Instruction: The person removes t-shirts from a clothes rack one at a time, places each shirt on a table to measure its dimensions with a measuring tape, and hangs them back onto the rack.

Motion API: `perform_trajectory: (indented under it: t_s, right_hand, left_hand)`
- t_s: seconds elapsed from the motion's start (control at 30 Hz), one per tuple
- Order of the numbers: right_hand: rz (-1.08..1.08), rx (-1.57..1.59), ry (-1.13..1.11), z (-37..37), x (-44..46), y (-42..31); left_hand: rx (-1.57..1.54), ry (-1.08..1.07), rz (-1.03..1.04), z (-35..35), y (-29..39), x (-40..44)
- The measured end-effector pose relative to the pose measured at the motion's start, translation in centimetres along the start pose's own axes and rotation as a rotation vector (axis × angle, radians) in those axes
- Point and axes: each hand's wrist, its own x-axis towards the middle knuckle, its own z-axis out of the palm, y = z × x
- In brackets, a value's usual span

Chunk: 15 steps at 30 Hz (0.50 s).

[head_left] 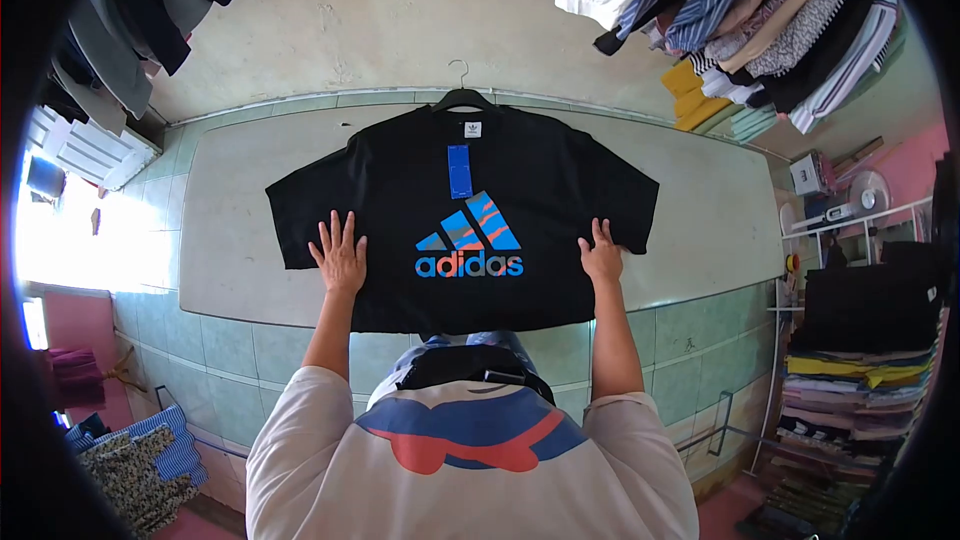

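A black T-shirt point(400, 170) with a blue, grey and orange adidas print lies spread flat on the table, its lower hem toward me. A black hanger point(464, 98) sits in its neck, the metal hook pointing away. From the neckline a blue tag point(459, 172) rests on the chest. My left hand point(342, 258) lies flat on the shirt near the left sleeve, fingers spread. On the other side, my right hand point(601, 255) rests on the fabric by the right sleeve, fingers extended. Neither hand grips anything.
The pale table point(230, 200) extends beyond both sleeves. Hanging clothes point(770, 20) crowd the upper right, and more dark garments point(120, 30) hang at upper left. A shelf of folded clothes point(850, 380) stands at right, below a fan point(868, 192). Patterned clothes point(140, 460) lie at lower left.
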Motion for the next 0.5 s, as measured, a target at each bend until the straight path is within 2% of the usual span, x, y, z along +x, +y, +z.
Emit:
perform_trajectory:
  t_s: [0.07,0.13,0.27,0.4,0.47,0.5]
  right_hand:
    - [-0.045,-0.027,0.019,0.0,1.8,1.0]
    - [0.013,0.009,-0.089,-1.4,3.2,1.1]
    - [-0.042,-0.043,-0.065,-1.5,6.0,1.5]
    - [-0.086,-0.068,-0.036,-1.8,7.1,1.2]
    - [-0.087,-0.059,-0.117,-3.3,6.4,0.8]
    - [-0.086,-0.056,-0.112,-4.0,5.5,0.7]
  left_hand:
    - [0.016,0.05,-0.051,0.1,0.0,0.8]
    - [0.023,0.07,-0.064,0.6,-0.3,1.6]
    - [-0.004,0.13,-0.106,0.5,-0.1,2.5]
    - [0.022,0.146,-0.053,0.3,-0.2,2.3]
    - [0.059,0.171,-0.043,0.2,0.1,1.3]
    - [0.047,0.236,0.037,0.1,0.2,0.0]
